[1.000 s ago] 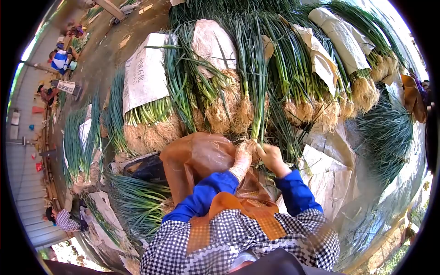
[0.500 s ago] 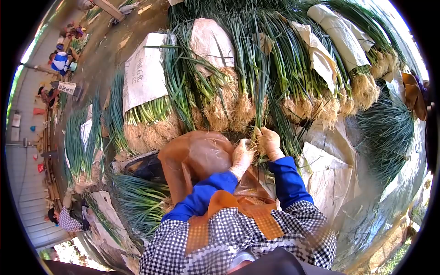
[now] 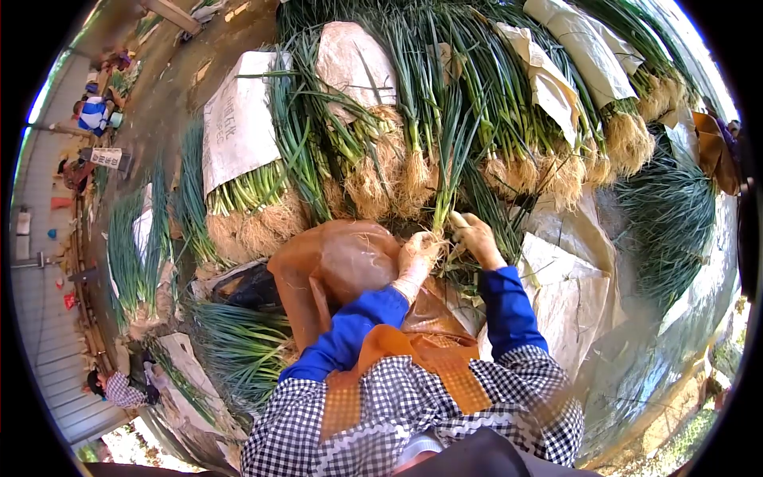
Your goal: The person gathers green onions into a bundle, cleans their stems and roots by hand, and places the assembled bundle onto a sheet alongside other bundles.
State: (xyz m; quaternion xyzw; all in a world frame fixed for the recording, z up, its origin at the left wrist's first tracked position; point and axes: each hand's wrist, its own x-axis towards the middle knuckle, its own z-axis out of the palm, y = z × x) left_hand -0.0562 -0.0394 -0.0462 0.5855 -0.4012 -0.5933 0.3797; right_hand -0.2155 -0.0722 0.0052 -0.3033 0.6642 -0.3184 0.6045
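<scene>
My left hand [image 3: 419, 256] is closed round the root end of a small bunch of green onions [image 3: 445, 199]. Its pale stalk bases rise from my fingers, and the long green leaves stretch away over the piled onions. Just to the right of those bases is my right hand [image 3: 477, 240], fingers curled together; whatever they pinch is too small or hidden to make out. Limp leaf scraps [image 3: 459, 266] hang below, between the two hands. The brown plastic apron [image 3: 358, 258] covers my knee beside my left hand.
Bundles with tan roots [image 3: 258, 219] lie in a row ahead, some under white sacks [image 3: 242, 119]. A flattened sack [image 3: 564, 294] is to my right, with more onions [image 3: 668, 215] beyond. Onions [image 3: 238, 342] also lie at my left. Other people [image 3: 95, 114] sit far left.
My right hand has come off the stalks and moved slightly right and down. My left hand stays at the roots, a little lower. The view has shifted slightly.
</scene>
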